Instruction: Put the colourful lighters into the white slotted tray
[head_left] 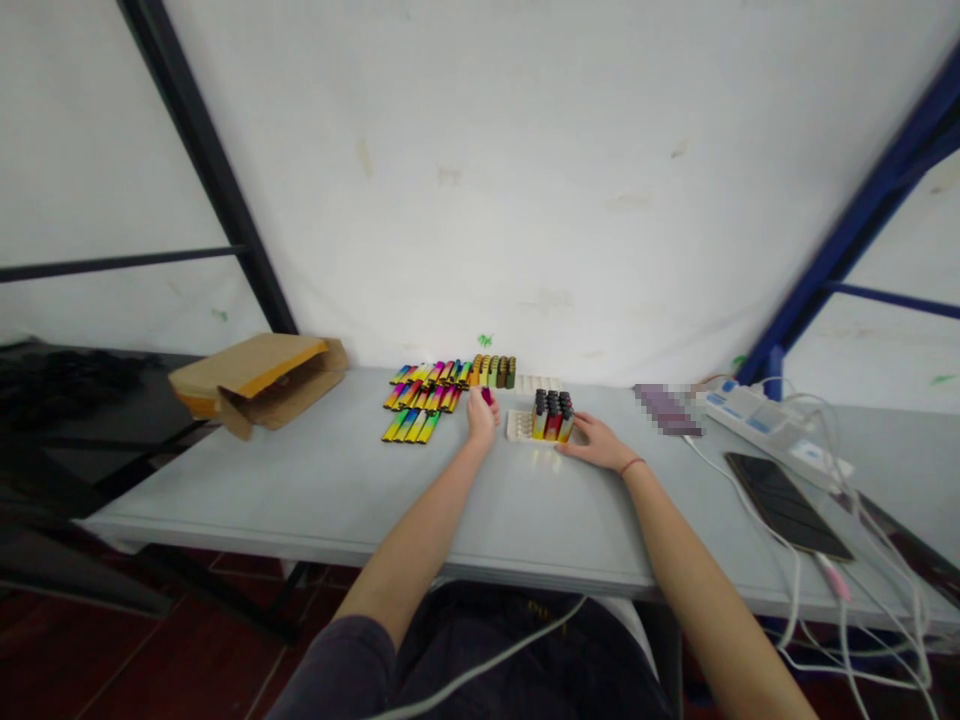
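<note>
My left hand (484, 418) is closed around a small shiny purple lighter sleeve (487, 396); only its top end shows above the fingers. My right hand (596, 443) grips the right end of a white slotted tray (517, 427), thumb at the front and fingers at the side. Several lighters (553, 416) with black tops stand upright in the tray's right part, while slots at its left show bare. Left of my left hand, shiny rainbow-coloured sleeves (411, 427) lie in rows. Gold sleeves (493, 372) stand upright behind it.
Another white tray (538, 384) lies at the back by the wall. An open cardboard box (259, 375) is on the left. At right are a partly blurred purple object (667, 410), a power strip (772, 430), a dark phone (787, 503) and loose white cables.
</note>
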